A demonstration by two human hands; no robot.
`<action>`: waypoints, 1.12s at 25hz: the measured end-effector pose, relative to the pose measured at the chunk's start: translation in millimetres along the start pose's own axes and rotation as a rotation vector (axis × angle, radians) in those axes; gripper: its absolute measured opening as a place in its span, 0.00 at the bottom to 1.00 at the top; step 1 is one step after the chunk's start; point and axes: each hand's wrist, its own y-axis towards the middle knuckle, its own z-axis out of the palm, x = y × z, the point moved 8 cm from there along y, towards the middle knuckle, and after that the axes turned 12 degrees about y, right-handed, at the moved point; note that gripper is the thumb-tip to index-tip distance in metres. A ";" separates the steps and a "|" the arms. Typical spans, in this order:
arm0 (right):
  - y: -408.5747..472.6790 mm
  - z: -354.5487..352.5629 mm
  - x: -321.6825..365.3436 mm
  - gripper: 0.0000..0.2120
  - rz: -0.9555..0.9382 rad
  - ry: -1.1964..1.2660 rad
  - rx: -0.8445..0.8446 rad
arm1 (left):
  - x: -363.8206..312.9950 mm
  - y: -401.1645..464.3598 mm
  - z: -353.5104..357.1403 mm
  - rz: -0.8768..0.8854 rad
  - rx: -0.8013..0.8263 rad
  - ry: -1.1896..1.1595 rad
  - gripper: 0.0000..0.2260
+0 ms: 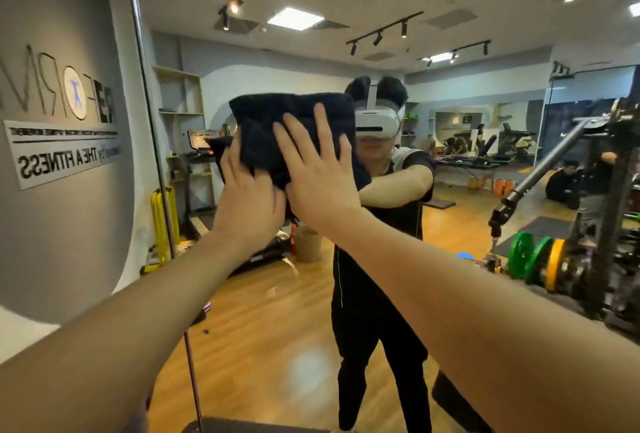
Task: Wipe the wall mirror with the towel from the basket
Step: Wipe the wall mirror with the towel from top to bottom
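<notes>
A brown basket [307, 244] is seen reflected low in the wall mirror [277, 311], standing on the wood floor; its contents can't be made out. A dark navy towel [291, 127], bunched/folded, is held flat against the mirror at head height, approx. centre of view. The left hand [247, 197] is laid on the towel's lower-left part, palm on the cloth, fingers reaching up over it w/ tips partly hidden in the folds. The right hand [317, 169] is pressed on the towel's right side, fingers straight and spread, palm flat. Both forearms are stretched out from the bottom corners. In the reflection a person in black clothes w/ a white headset [375, 122] is shown behind the towel. Mirrored wall lettering [65, 152] at left is read, reversed, as "...THE A FITNESS", w/ larger letters and a round logo above. Green and yellow weight plates [538, 259] are stored on a rack at right.
</notes>
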 end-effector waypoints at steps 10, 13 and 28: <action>-237.7 -30.4 -140.7 0.34 -0.148 -0.150 -0.048 | -211.8 -144.6 100.1 0.258 0.021 0.045 0.33; -272.5 -75.0 -206.4 0.26 -0.142 -0.189 -0.038 | -297.6 -140.8 98.1 0.256 -0.055 -0.065 0.38; -185.8 -273.5 -397.1 0.28 0.018 -0.194 -0.310 | -502.0 50.6 46.8 0.180 -0.294 -0.176 0.35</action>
